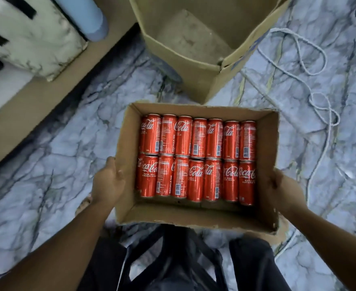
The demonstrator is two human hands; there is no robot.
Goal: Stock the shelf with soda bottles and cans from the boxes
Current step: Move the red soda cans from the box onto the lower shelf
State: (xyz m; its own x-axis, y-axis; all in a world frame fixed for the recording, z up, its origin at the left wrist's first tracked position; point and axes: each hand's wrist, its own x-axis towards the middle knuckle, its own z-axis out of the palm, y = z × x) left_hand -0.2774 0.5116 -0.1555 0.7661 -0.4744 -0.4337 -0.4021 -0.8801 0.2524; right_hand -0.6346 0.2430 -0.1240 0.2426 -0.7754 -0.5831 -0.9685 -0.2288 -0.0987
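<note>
An open cardboard box (194,216) is held up in front of me above the marbled floor. Several red Coca-Cola cans (197,158) lie on their sides inside it in two rows. My left hand (107,181) grips the box's left wall, thumb over the rim. My right hand (283,191) grips the right wall, fingers hidden behind the cardboard.
A taller empty cardboard box (194,59) stands on the floor just beyond. A white rope (320,97) loops across the floor at the right. At the left, a brown flat surface (38,101) carries a pale marbled block (32,36) and a light blue cylinder (84,15).
</note>
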